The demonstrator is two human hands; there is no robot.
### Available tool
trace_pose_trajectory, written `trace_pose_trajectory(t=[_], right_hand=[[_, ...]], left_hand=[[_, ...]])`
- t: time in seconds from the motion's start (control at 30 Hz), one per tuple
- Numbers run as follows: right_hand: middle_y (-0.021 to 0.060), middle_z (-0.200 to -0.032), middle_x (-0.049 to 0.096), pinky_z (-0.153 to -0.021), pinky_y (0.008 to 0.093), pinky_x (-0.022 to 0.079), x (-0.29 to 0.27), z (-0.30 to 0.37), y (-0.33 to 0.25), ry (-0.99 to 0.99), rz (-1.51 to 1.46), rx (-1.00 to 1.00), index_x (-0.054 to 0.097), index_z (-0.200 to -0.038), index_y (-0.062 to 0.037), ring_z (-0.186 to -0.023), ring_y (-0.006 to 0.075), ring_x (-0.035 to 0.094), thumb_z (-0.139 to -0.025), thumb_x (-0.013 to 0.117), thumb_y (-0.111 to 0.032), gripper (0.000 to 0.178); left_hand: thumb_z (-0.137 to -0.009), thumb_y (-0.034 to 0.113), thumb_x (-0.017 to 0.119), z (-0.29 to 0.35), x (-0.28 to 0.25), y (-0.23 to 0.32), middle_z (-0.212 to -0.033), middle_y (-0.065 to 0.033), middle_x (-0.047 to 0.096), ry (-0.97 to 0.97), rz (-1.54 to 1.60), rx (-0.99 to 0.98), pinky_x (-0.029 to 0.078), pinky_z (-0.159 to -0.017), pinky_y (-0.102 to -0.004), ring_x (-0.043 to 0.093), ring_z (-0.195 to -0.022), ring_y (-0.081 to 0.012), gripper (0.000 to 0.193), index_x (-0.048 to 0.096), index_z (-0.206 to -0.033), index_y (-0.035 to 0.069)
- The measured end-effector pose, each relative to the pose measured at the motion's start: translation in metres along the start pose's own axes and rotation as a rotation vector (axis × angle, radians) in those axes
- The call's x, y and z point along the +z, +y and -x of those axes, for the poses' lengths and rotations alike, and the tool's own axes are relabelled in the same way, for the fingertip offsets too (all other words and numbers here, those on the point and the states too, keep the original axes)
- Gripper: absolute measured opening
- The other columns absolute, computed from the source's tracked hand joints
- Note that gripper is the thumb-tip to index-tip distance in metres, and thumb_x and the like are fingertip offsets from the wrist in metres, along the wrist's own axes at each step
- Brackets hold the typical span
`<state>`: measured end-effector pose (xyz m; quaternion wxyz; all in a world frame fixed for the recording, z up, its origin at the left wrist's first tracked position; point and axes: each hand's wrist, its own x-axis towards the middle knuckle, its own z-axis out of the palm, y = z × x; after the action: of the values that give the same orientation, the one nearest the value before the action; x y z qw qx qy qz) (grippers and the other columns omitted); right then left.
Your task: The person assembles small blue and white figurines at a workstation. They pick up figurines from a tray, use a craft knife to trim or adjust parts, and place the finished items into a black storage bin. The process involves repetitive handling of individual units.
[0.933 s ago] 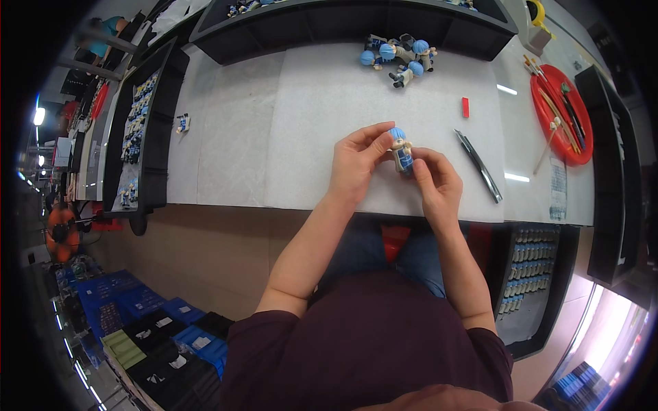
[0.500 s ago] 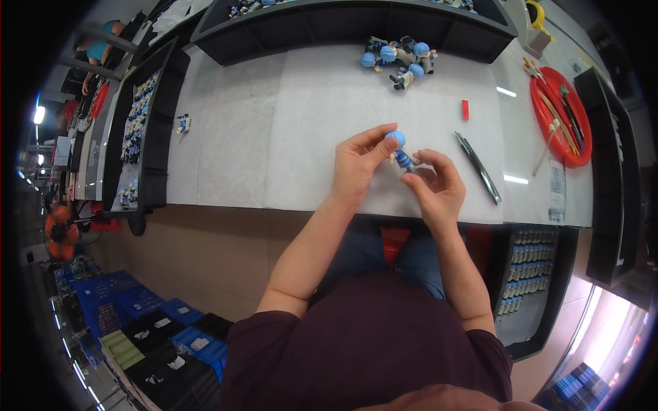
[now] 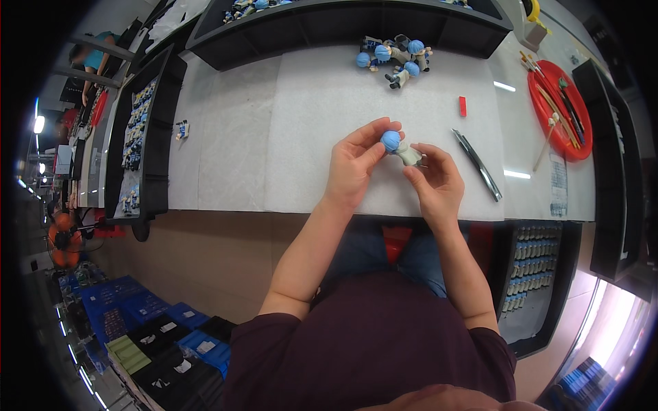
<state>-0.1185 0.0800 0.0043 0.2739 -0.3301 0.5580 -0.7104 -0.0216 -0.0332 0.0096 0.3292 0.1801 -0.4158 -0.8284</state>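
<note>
Above the pale work mat (image 3: 308,123) I hold a small figurine (image 3: 409,155) with a light-blue head and a whitish-grey back turned up. My left hand (image 3: 353,164) pinches it at the head between thumb and fingers. My right hand (image 3: 437,179) closes on its lower end with thumb and fingertips. Part of the figurine is hidden by my fingers. Beyond my hands, several similar figurines (image 3: 410,70) lie in a heap near the far tray. To the right of my right hand lies a dark pen-like tool (image 3: 478,166), and a small red block (image 3: 462,106) is farther back.
A black tray (image 3: 343,31) runs along the far edge, another black tray (image 3: 156,130) with figurines stands left. A lone small figure (image 3: 181,130) lies beside it. At right is a red oval dish (image 3: 583,147) with brushes. Below the table edge, a tray (image 3: 548,329) holds rows of figurines.
The figurine has been turned over in my fingers: its blue striped side showed before, its pale back shows now. Both hands stay nearly in place.
</note>
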Motion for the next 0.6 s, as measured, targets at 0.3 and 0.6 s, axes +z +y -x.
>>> trace_pose_trajectory(t=[0.3,0.6], right_hand=[[0.0090,-0.108,0.055,-0.084,0.0272,0.047,0.0008,-0.0005,0.0007,0.022,0.001,-0.029,0.050,-0.112,0.0016,-0.097,0.0150,0.055,-0.075,0.064,0.009,0.040],[0.0074,-0.100,0.056,-0.083,0.0270,0.046,0.0019,0.0007,-0.0018,0.065,0.000,-0.023,0.050,-0.112,0.0022,-0.091,0.0136,0.056,-0.073,0.065,0.010,0.042]], left_hand=[[-0.084,-0.007,0.049,0.0014,0.0058,0.0024,-0.126,-0.0174,0.048,-0.046,-0.079,0.048,0.040,-0.098,-0.0354,0.048,-0.117,-0.0278,0.038,0.048,-0.122,-0.004],[-0.085,-0.002,0.052,0.0024,0.0051,0.0010,-0.126,-0.0164,0.049,-0.116,-0.023,0.052,0.034,-0.103,-0.0368,0.047,-0.118,-0.0254,0.035,0.049,-0.121,-0.004]])
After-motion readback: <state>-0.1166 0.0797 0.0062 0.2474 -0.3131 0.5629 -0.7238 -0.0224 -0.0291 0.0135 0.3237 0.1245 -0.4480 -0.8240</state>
